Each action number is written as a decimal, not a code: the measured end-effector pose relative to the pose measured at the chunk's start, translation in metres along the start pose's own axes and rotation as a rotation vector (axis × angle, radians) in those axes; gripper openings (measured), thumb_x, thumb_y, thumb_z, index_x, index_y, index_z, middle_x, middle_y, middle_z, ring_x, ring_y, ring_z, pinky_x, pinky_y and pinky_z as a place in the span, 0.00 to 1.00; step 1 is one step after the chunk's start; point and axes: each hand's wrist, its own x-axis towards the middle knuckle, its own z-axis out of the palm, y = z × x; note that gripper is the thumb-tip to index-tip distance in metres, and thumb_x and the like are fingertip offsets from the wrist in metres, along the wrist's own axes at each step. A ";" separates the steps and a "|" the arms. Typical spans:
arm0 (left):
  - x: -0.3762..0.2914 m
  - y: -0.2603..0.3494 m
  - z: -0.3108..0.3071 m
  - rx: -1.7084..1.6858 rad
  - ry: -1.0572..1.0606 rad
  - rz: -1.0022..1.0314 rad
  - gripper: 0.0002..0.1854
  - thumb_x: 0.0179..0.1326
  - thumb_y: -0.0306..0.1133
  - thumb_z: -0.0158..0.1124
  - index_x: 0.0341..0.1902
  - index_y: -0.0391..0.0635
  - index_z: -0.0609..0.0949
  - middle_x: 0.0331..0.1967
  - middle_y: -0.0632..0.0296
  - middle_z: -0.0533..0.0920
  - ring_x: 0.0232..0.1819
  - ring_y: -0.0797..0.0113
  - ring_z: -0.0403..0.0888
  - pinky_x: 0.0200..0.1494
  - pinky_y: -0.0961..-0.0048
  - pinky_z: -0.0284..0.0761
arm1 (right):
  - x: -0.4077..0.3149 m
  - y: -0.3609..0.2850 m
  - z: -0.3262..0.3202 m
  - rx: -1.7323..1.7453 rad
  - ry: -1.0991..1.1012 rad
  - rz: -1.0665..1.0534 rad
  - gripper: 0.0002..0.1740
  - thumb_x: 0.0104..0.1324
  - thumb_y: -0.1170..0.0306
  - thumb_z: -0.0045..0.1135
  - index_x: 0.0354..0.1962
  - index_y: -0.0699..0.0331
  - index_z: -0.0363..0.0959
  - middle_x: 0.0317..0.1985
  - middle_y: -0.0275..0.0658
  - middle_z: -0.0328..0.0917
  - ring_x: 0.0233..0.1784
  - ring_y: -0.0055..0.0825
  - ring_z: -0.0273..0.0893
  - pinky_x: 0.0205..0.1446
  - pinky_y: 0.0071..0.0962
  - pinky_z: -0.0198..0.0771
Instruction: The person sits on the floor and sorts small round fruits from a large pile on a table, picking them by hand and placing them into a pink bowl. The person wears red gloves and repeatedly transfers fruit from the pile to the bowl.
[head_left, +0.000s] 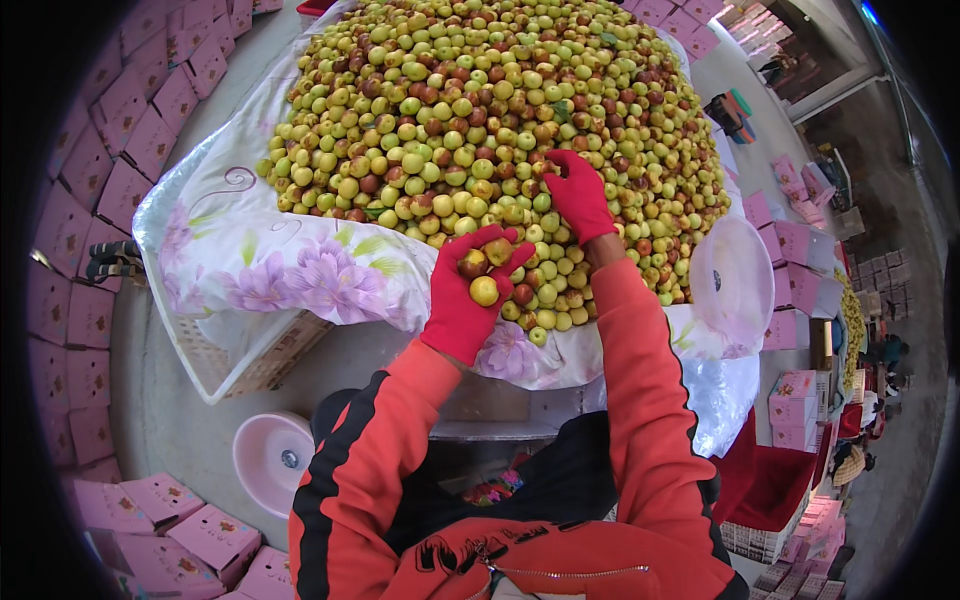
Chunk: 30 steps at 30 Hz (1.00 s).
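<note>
A large heap of green and reddish-brown jujubes (450, 112) lies on a white cloth with purple flowers (330, 277). My left hand (469, 292), in a red glove, is palm up near the heap's front edge and cradles several jujubes (483, 291) in its palm and fingers. Up and to the right, my right hand (577, 195), also in a red glove, reaches down onto the heap. Its thumb and fingertips are around a reddish jujube (546, 166), partly hidden by the fingers. A translucent plastic basin (731, 281) leans at the heap's right side.
A pink basin (274, 461) stands at the lower left, below a white plastic crate (225, 360) at the cloth's edge. Stacked pink cartons (67, 232) line the left side. More cartons (806, 247) and a red-lined crate (772, 487) are on the right. Other people appear far right.
</note>
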 end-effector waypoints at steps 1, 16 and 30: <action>0.001 0.004 0.001 -0.213 0.011 -0.153 0.20 0.64 0.40 0.50 0.55 0.40 0.73 0.59 0.49 0.70 0.61 0.50 0.69 0.31 0.78 0.78 | 0.005 0.011 0.006 -0.074 0.033 -0.031 0.19 0.56 0.68 0.59 0.47 0.60 0.73 0.46 0.43 0.75 0.46 0.37 0.75 0.49 0.34 0.71; -0.003 0.002 0.014 0.007 0.208 -0.224 0.17 0.61 0.46 0.55 0.27 0.45 0.75 0.43 0.58 0.77 0.51 0.60 0.77 0.34 0.79 0.76 | 0.052 0.008 0.025 0.020 -0.056 -0.264 0.24 0.62 0.68 0.52 0.57 0.59 0.66 0.57 0.45 0.68 0.57 0.44 0.68 0.58 0.37 0.67; -0.007 0.001 0.012 0.072 0.243 -0.209 0.16 0.62 0.46 0.55 0.33 0.45 0.77 0.43 0.59 0.78 0.48 0.63 0.78 0.40 0.78 0.75 | 0.014 -0.011 0.010 -0.204 -0.293 -0.018 0.12 0.54 0.70 0.52 0.36 0.55 0.79 0.40 0.40 0.78 0.46 0.40 0.75 0.49 0.36 0.71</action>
